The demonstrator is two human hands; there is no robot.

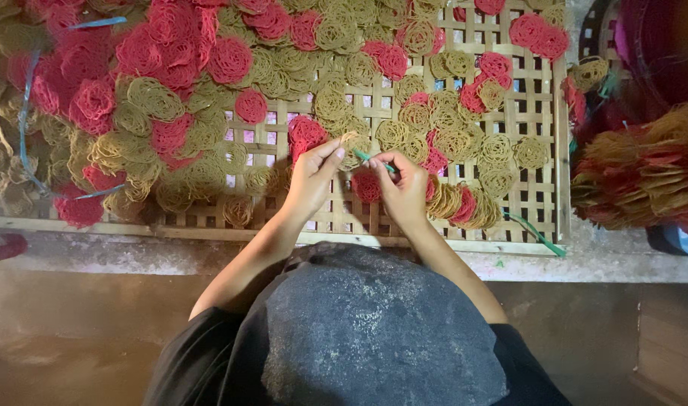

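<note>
My left hand pinches a small tan noodle nest between thumb and forefinger over a woven bamboo tray. My right hand is closed on a thin green strip, whose tip reaches toward the nest. Both hands hover near the tray's front middle. Red and tan noodle nests lie all over the tray, heaped thickly at the left. A red nest lies just between my wrists.
A bundle of stacked tan and red nests sits to the right of the tray. Another green strip lies at the tray's front right corner. Blue strips run through the left heap. A concrete ledge carries the tray.
</note>
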